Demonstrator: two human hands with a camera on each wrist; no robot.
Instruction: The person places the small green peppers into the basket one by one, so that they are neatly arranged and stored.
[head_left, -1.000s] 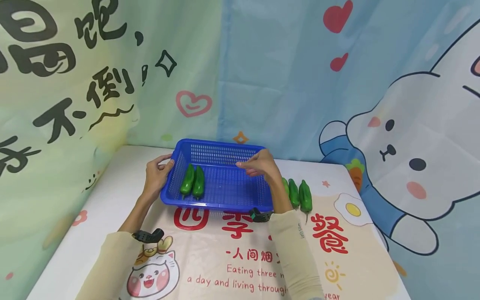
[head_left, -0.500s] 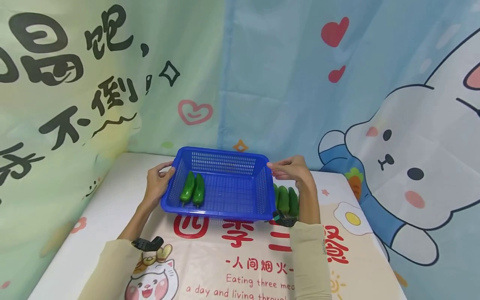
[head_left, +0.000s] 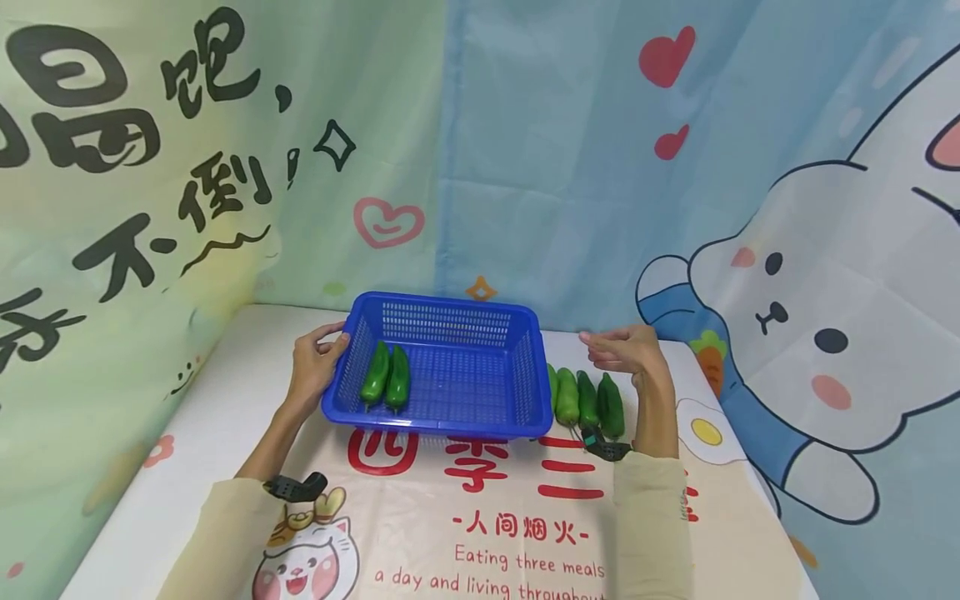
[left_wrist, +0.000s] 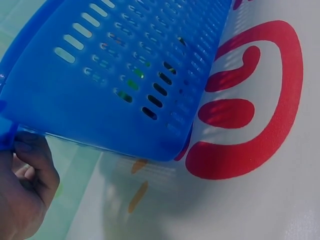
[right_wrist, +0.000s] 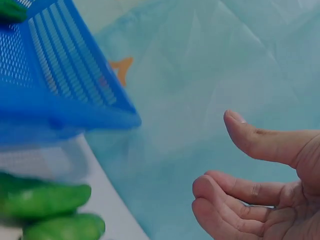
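Clearly, gap separates right hand [head_left: 632, 350] from basket edge [head_left: 542, 362].

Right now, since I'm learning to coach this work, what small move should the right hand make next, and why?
Probably lower the right hand to the rightmost pepper: that hand is empty and near the row of peppers beside the blue basket; two peppers lie inside, and the left hand holds the basket.

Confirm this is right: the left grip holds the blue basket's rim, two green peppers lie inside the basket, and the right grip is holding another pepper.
Wrong on one point: the right grip holds no pepper; the right wrist view shows it empty. The rest stands: the left grip holds the blue basket's rim, and two green peppers lie inside.
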